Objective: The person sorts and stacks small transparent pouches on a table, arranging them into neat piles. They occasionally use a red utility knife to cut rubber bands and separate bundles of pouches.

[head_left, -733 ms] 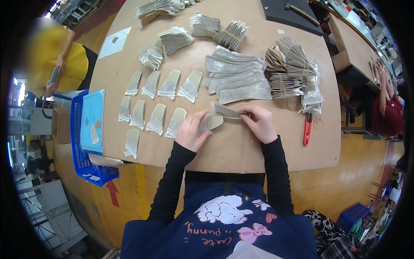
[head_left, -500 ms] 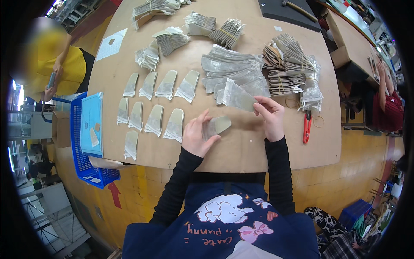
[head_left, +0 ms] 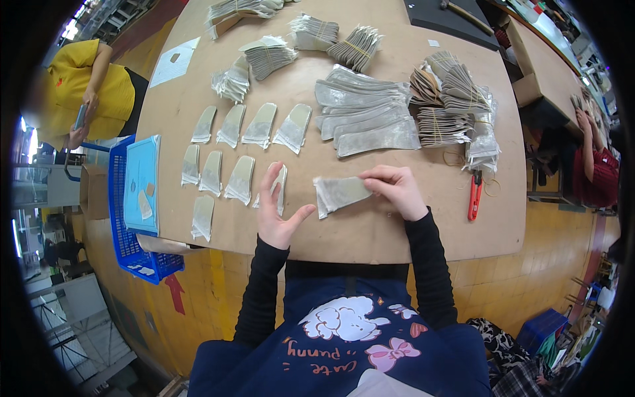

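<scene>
Brown table [head_left: 370,238], tied bundles [head_left: 315,34] at far side; right hand [head_left: 398,188] pinches grey piece [head_left: 340,194], near side; left hand [head_left: 276,218] spread, left of it

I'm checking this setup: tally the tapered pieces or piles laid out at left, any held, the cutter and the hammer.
Laid-out tapered pieces or piles (one partly hidden): 9
Held tapered piece or pile, right hand: 1
Red cutter: 1
Hammer: 1
Total: 12

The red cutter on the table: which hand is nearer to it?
Right. The right hand, pinching a tapered grey piece, is left of the red cutter; the left hand is much farther left.
</scene>
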A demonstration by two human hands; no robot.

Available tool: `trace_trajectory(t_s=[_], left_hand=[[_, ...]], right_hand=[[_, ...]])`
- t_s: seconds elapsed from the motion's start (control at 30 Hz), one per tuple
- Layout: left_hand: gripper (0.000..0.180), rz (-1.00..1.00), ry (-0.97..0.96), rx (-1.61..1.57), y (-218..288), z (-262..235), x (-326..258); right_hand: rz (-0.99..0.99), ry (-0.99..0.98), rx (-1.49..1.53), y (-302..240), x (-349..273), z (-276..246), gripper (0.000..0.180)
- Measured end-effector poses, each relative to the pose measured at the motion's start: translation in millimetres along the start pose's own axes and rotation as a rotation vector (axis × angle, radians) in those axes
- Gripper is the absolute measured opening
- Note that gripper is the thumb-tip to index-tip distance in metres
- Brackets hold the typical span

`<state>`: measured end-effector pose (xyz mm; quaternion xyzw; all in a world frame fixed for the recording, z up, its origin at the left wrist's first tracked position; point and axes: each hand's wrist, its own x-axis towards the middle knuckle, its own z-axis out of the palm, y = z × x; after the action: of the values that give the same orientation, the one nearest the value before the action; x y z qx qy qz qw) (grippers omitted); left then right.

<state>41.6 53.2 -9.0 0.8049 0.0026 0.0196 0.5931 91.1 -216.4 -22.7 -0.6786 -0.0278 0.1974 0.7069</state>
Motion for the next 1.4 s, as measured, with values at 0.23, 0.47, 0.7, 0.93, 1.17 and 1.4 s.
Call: trace_trajectory(t_s=[0.23,0.47,0.7,0.93,1.17,1.4], left_hand=[[0.066,0.257,-0.130,0.417,-7.1,48.0,-1.0],[0.048,0.357,-0.097,0.557,-8.9,61.9,3.6],[0.042,0.226,0.174,0.308,5.7,31.0,-30.5],[0.027,-0.068,0.762,0.533,-25.4,-64.2,-81.6],[0.022,-0.006,0.583,0.694,-28.2,-72.9,-81.5],[0.027,-0.102,0.068,-1.846,43.7,-28.5,-63.4]], right_hand=[[-0.134,0.069,-0.405,5.4,4.2,14.9,0.017],[-0.129,0.183,-0.088,11.5,7.0,11.8,0.017],[-0.121,0.221,-0.100,11.6,7.6,3.5,0.015],[-0.129,0.200,-0.172,13.7,7.7,6.4,0.015],[-0.165,0.259,-0.089,18.9,3.3,5.6,0.015],[-0.116,0.417,0.083,38.0,-54.0,27.6,0.015]])
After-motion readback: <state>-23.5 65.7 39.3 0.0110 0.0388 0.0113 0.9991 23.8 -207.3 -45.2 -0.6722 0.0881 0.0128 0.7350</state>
